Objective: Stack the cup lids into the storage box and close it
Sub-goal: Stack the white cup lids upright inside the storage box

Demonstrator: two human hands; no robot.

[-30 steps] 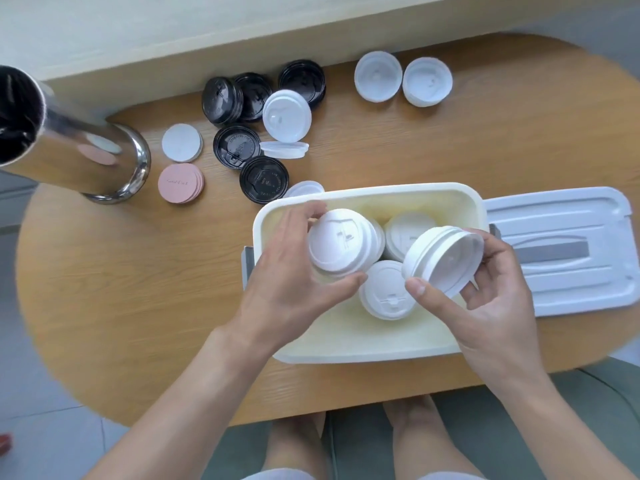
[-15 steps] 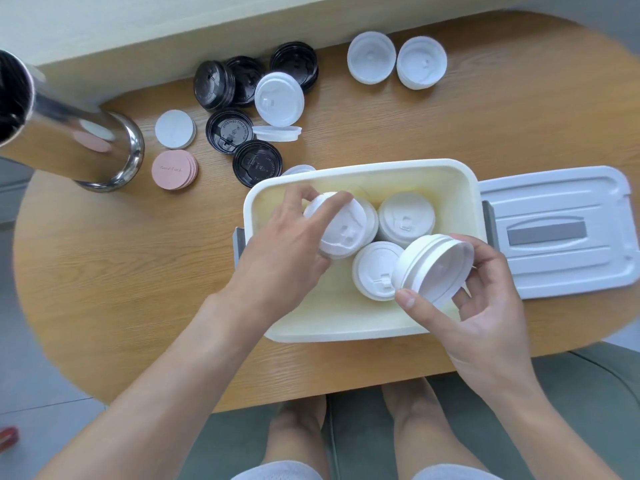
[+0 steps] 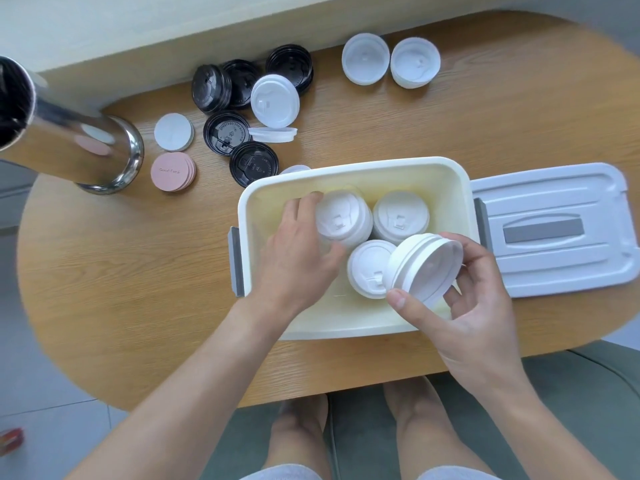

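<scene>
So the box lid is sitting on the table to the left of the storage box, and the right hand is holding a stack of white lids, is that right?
Not quite. In the head view the box lid lies to the right of the storage box, not the left. The right hand does hold a stack of white lids.

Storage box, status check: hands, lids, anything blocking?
Left hand grips a white stack in the storage box. Right hand holds another stack above it. Box lid off, beside it; no obstruction.

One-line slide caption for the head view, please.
Left hand sets a white lid stack into the cream storage box; right hand holds another stack; box lid lies alongside.
</scene>
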